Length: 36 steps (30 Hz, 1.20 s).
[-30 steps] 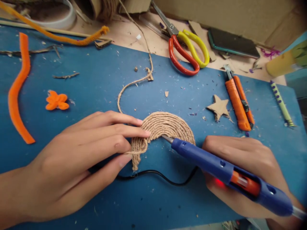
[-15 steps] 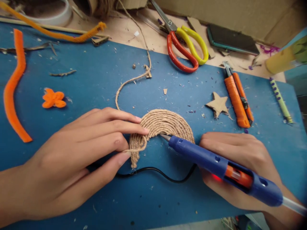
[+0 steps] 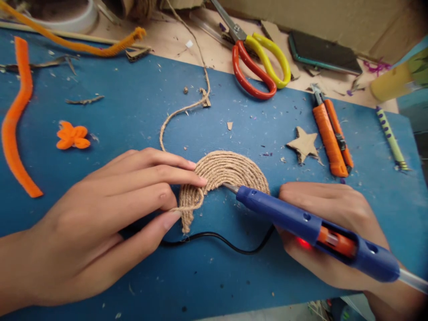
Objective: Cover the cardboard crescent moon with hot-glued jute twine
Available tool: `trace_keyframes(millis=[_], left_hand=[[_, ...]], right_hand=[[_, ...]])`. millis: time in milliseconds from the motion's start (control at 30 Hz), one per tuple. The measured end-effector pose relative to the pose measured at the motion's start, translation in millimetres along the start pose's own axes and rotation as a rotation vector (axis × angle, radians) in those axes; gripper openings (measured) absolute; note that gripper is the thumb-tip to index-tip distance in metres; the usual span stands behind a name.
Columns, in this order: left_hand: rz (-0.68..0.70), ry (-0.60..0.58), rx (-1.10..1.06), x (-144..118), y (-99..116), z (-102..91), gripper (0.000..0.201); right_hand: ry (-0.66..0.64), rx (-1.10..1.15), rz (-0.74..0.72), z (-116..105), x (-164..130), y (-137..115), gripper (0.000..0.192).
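A curved arch of twine rows (image 3: 234,167) lies on the blue table. My left hand (image 3: 113,223) pinches the loose twine (image 3: 189,207) between thumb and a finger, while its other fingertips press on the arch's left part. The twine bends back in a small loop there. My right hand (image 3: 334,223) is wrapped around a blue glue gun (image 3: 281,214), with a glue stick sticking out of its back end. The gun's metal nozzle touches or nearly touches the arch's inner edge. A small red light glows beneath the gun. Its black cord (image 3: 217,235) curves below the arch.
Beyond the arch are red-and-yellow scissors (image 3: 256,71), a phone (image 3: 324,52), a cardboard star (image 3: 302,145), orange box cutters (image 3: 329,138) and a green crayon (image 3: 391,139). An orange felt strip (image 3: 16,116) and a felt flower (image 3: 72,135) lie left. Twine (image 3: 187,107) trails toward the back.
The glue gun and right hand have shifted very slightly right along the arch's inner edge. The left hand keeps its hold on the twine. The whole view has drifted a little.
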<state>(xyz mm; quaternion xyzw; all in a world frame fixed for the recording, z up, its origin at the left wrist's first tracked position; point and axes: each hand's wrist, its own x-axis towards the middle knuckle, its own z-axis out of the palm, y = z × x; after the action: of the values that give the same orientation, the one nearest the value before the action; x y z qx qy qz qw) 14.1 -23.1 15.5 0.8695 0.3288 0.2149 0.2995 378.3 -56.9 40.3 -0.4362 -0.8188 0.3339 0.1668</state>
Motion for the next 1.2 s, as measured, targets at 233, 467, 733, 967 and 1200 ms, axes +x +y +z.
trace_keyframes(millis=[233, 467, 733, 967, 1200], left_hand=[[-0.004, -0.003, 0.009, 0.4, 0.6, 0.5, 0.025], [-0.009, -0.001, 0.000, 0.3, 0.6, 1.0, 0.025], [0.015, -0.022, 0.009, -0.9, -1.9, -0.3, 0.023], [0.016, -0.024, 0.016, -0.9, -1.5, 0.0, 0.023], [-0.001, 0.007, -0.010, 0.2, 0.5, 1.5, 0.026]], right_hand=[[0.008, 0.007, -0.010, 1.4, 1.1, 1.1, 0.025], [0.037, 0.034, -0.049, 3.1, -0.8, 4.6, 0.026], [0.004, -0.018, -0.009, -0.1, -1.0, 0.1, 0.029], [0.023, 0.002, -0.035, 2.7, -0.9, 1.4, 0.029], [0.023, 0.006, -0.042, 2.8, -0.6, 2.1, 0.027]])
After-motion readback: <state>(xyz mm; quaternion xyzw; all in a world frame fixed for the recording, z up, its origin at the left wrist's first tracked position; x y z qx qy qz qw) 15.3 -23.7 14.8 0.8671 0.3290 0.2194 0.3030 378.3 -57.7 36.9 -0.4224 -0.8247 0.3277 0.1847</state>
